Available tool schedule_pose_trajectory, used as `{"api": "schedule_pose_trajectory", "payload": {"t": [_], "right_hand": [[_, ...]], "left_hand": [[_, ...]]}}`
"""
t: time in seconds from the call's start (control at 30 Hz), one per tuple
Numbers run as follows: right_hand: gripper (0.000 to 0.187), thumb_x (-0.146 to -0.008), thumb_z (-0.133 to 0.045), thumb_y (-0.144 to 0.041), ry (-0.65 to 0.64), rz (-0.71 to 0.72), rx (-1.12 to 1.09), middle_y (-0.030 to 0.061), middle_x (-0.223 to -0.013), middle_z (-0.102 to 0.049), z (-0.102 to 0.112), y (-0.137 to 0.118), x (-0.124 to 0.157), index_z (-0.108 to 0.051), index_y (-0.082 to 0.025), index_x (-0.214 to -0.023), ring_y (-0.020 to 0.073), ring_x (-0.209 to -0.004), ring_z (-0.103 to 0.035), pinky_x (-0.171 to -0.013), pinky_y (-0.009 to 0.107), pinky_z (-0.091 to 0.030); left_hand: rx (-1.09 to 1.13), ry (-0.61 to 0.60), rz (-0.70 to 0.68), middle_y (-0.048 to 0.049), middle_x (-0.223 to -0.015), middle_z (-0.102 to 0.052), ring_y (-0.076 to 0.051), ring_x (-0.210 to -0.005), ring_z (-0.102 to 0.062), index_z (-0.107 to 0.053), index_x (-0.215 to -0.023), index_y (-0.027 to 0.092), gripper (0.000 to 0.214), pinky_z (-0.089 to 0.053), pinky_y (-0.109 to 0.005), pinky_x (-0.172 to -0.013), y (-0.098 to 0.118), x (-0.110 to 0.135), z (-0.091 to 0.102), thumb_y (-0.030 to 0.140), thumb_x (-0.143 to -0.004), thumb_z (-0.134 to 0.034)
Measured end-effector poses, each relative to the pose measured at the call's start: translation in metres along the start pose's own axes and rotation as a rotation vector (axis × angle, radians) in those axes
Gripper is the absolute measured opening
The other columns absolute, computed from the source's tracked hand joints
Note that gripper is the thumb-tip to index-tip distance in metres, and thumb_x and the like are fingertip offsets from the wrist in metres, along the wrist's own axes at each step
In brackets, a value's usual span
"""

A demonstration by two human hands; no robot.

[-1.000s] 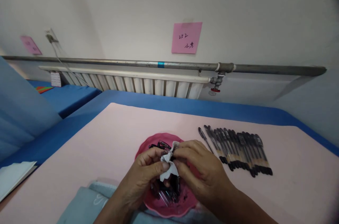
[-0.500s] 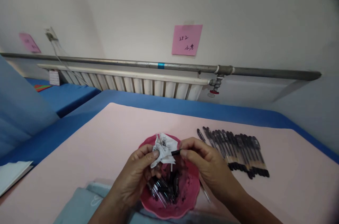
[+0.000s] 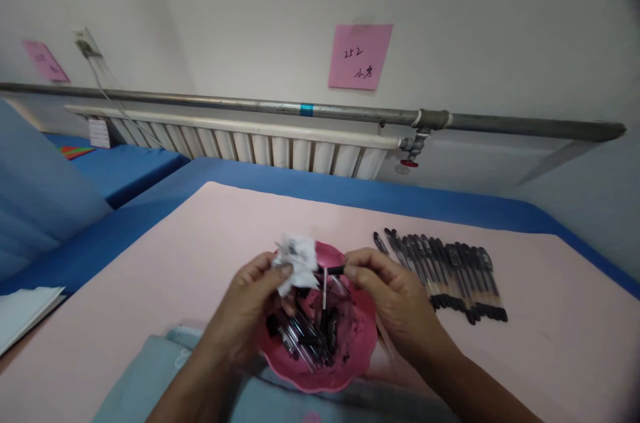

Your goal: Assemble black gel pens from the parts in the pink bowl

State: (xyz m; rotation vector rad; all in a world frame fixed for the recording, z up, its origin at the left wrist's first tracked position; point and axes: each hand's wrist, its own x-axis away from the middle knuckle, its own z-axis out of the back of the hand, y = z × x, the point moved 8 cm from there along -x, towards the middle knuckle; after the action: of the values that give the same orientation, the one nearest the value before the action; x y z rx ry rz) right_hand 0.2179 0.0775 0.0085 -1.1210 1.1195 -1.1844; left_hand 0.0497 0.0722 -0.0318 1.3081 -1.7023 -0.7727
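Note:
My left hand point(image 3: 250, 306) is closed on a crumpled white tissue point(image 3: 299, 263) stained with black ink, held over the left side of a pink bowl point(image 3: 350, 369). My right hand point(image 3: 387, 296) pinches a small black pen part point(image 3: 334, 270) by its end, and the part points left toward the tissue. The bowl holds several black and clear pen parts point(image 3: 305, 333). To the right of my right hand, a row of several black pens point(image 3: 445, 273) lies side by side on the pink mat point(image 3: 165, 263).
A light blue cloth point(image 3: 145, 383) lies under the bowl at the near edge. The pink mat sits on a blue surface point(image 3: 310, 189). White paper point(image 3: 23, 316) lies at the far left. A radiator point(image 3: 250, 146) and a pipe point(image 3: 350, 113) run along the wall, under a pink note point(image 3: 359, 56).
My hands were pressed together around the tissue; they have drawn apart, the right hand pulling the black pen part out to the right while the left keeps the tissue.

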Motion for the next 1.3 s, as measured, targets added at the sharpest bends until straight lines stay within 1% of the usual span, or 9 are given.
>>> {"api": "schedule_pose_trajectory", "payload": {"t": [0.13,0.27,0.43,0.63,0.83,0.97,1.1,1.2,1.3], "right_hand": [[0.009,-0.073,-0.054,-0.026,-0.072,-0.023,0.115,-0.0028,-0.061,-0.055,-0.004,0.004,-0.001,-0.057,-0.02,-0.066,0.0124,-0.058,-0.051,-0.055,0.025,-0.044],[0.009,-0.069,-0.053,-0.016,-0.283,0.059,0.344,-0.0016,-0.065,-0.057,-0.031,0.006,0.01,-0.056,-0.02,-0.063,0.0132,-0.06,-0.053,-0.055,0.025,-0.043],[0.012,-0.074,-0.054,-0.014,-0.472,0.203,0.522,-0.0002,-0.07,-0.06,-0.049,0.004,0.021,-0.062,-0.022,-0.072,0.0143,-0.065,-0.056,-0.057,0.026,-0.045],[0.014,-0.084,-0.048,-0.017,-0.29,0.309,0.633,0.0001,-0.074,-0.06,-0.027,0.006,0.003,-0.06,-0.022,-0.078,0.0143,-0.069,-0.057,-0.061,0.027,-0.045],[0.016,-0.085,-0.044,-0.015,-0.274,0.393,0.74,0.0022,-0.08,-0.06,-0.02,0.005,-0.002,-0.058,-0.021,-0.08,0.0164,-0.076,-0.056,-0.067,0.031,-0.046],[0.031,-0.08,-0.043,-0.007,-0.376,0.5,0.892,0.0064,-0.102,-0.064,-0.034,0.008,0.001,-0.059,-0.021,-0.102,0.0211,-0.093,-0.054,-0.081,0.041,-0.044],[0.048,-0.076,-0.044,-0.003,-0.48,0.519,0.999,0.01,-0.123,-0.057,-0.056,0.015,0.004,-0.054,-0.021,-0.119,0.0251,-0.104,-0.049,-0.087,0.047,-0.039],[0.039,-0.074,-0.046,-0.002,-0.55,0.501,0.998,0.008,-0.103,-0.065,-0.064,0.014,0.006,-0.062,-0.021,-0.104,0.0239,-0.091,-0.053,-0.081,0.045,-0.041],[0.03,-0.073,-0.045,0.0,-0.495,0.476,0.963,0.0042,-0.082,-0.065,-0.054,0.007,0.002,-0.062,-0.021,-0.086,0.0212,-0.079,-0.053,-0.075,0.039,-0.04]], "left_hand": [[0.131,0.309,-0.201,0.0029,-0.059,-0.059,-0.007,-0.05,-0.054,-0.059,-0.073,0.014,0.022,-0.045,-0.016,-0.045,0.04,-0.007,0.052,0.021,-0.06,-0.075],[0.169,0.373,-0.257,0.0019,-0.061,-0.06,-0.008,-0.051,-0.055,-0.059,-0.074,0.014,0.023,-0.046,-0.017,-0.046,0.05,-0.01,0.073,0.021,-0.06,-0.075],[0.099,0.293,-0.194,0.003,-0.06,-0.058,-0.008,-0.05,-0.055,-0.058,-0.075,0.014,0.025,-0.045,-0.018,-0.045,0.042,-0.012,0.061,0.025,-0.06,-0.076],[0.073,0.294,-0.208,0.0035,-0.059,-0.057,-0.008,-0.048,-0.054,-0.057,-0.072,0.014,0.025,-0.044,-0.019,-0.046,0.041,-0.013,0.059,0.027,-0.06,-0.075],[0.051,0.282,-0.198,0.0033,-0.06,-0.056,-0.008,-0.049,-0.054,-0.058,-0.074,0.014,0.023,-0.044,-0.019,-0.045,0.04,-0.012,0.058,0.026,-0.063,-0.074],[0.03,0.275,-0.175,0.0031,-0.06,-0.057,-0.008,-0.049,-0.053,-0.058,-0.074,0.014,0.023,-0.043,-0.019,-0.045,0.036,-0.013,0.053,0.027,-0.063,-0.074],[0.003,0.242,-0.138,0.0033,-0.057,-0.057,-0.007,-0.046,-0.05,-0.057,-0.069,0.013,0.024,-0.042,-0.018,-0.043,0.029,-0.014,0.04,0.028,-0.061,-0.074],[-0.013,0.238,-0.126,0.0031,-0.058,-0.057,-0.007,-0.045,-0.049,-0.057,-0.068,0.013,0.024,-0.042,-0.018,-0.042,0.025,-0.013,0.034,0.028,-0.06,-0.074],[-0.033,0.239,-0.128,0.0026,-0.06,-0.058,-0.007,-0.045,-0.049,-0.057,-0.069,0.013,0.023,-0.042,-0.018,-0.042,0.025,-0.012,0.033,0.028,-0.062,-0.073]]}}
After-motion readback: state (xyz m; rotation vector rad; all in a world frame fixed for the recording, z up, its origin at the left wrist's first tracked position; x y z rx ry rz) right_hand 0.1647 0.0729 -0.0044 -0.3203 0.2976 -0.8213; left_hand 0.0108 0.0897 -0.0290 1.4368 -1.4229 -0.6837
